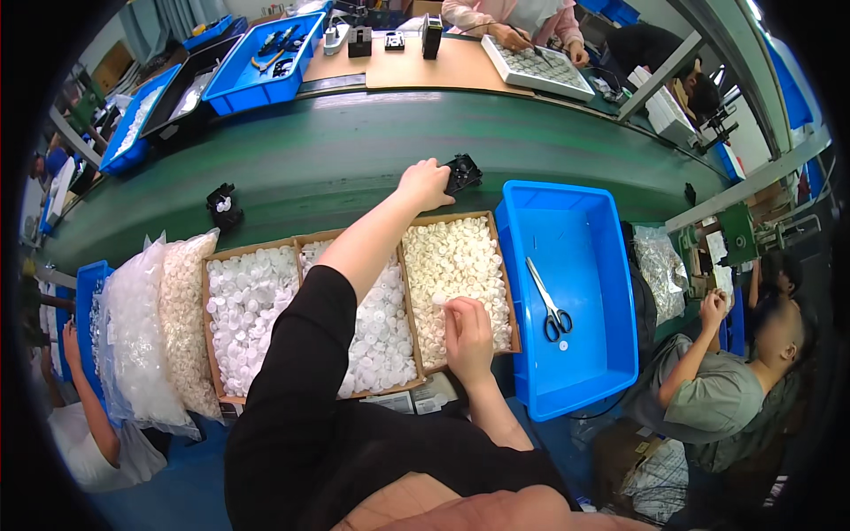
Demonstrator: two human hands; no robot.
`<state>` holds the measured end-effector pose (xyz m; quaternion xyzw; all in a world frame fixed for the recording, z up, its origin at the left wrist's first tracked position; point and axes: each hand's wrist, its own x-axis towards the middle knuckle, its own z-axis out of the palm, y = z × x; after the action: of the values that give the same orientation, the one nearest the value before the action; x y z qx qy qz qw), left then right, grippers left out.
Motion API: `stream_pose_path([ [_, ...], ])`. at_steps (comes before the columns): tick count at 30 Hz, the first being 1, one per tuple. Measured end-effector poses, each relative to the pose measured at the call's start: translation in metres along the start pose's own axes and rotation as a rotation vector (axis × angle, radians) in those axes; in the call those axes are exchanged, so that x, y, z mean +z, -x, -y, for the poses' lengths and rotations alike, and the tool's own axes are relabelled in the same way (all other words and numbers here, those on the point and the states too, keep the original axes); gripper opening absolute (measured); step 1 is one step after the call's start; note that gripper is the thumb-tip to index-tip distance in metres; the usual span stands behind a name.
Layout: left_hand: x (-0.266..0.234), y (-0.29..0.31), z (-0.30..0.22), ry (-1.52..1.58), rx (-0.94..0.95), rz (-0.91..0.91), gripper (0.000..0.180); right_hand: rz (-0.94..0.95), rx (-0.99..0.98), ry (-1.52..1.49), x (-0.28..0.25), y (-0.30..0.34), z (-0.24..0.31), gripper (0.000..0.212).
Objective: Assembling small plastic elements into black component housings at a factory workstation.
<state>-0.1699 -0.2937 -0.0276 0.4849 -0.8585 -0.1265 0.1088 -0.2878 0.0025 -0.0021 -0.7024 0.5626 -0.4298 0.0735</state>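
My left hand (pixel 423 186) reaches across to the green conveyor belt, its fingers closed on the near left side of a black plastic part (pixel 463 174). Over the right compartment of a cardboard box (pixel 400 265), my right hand (pixel 469 334) pinches a small white plastic disc (pixel 439 300) between thumb and fingers. Beneath it lie many cream-coloured plastic pieces (pixel 447 252). White round pieces (pixel 252 292) fill the other compartments, and my left forearm hides part of them. A second black part (pixel 224 206) with a white piece in it sits on the belt to the left.
A blue tray (pixel 518 292) with black-handled scissors (pixel 551 305) stands right of the box. Plastic bags of pieces (pixel 142 327) lean at its left. The green belt (pixel 319 142) runs across, with a blue bin (pixel 257 93) beyond it. Other people work opposite and at both sides.
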Motion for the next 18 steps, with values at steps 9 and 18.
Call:
stream_pose_path([
  [9, -0.106, 0.153, 0.021, 0.415, -0.068, -0.221, 0.055, 0.005, -0.002, -0.068, -0.003, 0.001, 0.005, 0.022],
  [18, -0.083, 0.323, 0.021, 0.280, 0.045, -0.096, 0.072, 0.103, -0.028, -0.164, -0.004, -0.019, 0.028, 0.022],
])
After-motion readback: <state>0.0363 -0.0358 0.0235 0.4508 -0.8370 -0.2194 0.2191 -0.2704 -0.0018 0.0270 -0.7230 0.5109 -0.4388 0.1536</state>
